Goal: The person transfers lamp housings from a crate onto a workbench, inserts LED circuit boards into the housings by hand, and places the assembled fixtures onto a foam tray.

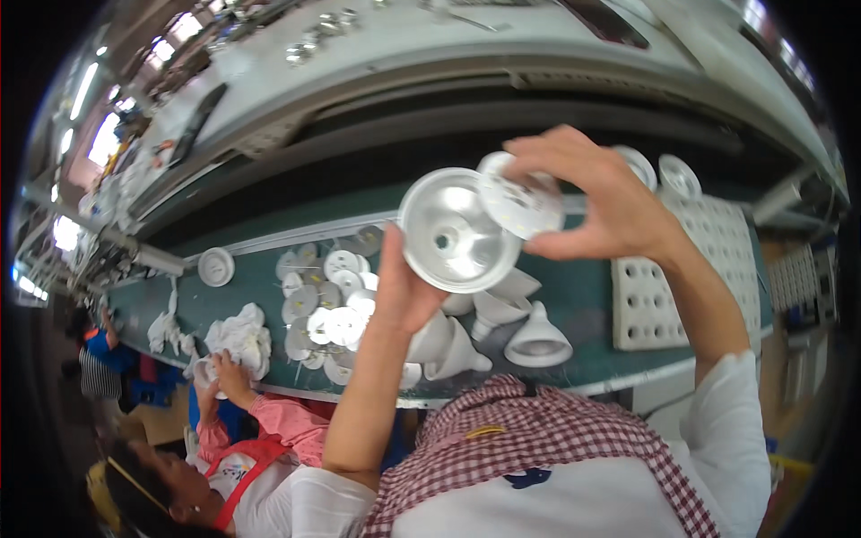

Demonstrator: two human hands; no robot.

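We hold up a white lamp housing in our left hand, fingers wrapped around its body; at its two o'clock, our right hand pinches a round white disc against the rim, above the green belt

Shiny metal reflector cup, matt white disc

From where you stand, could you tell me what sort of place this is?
Probably a lamp assembly line: a long green conveyor belt, a heap of round white circuit discs, white funnel-shaped lamp housings, and a co-worker alongside.
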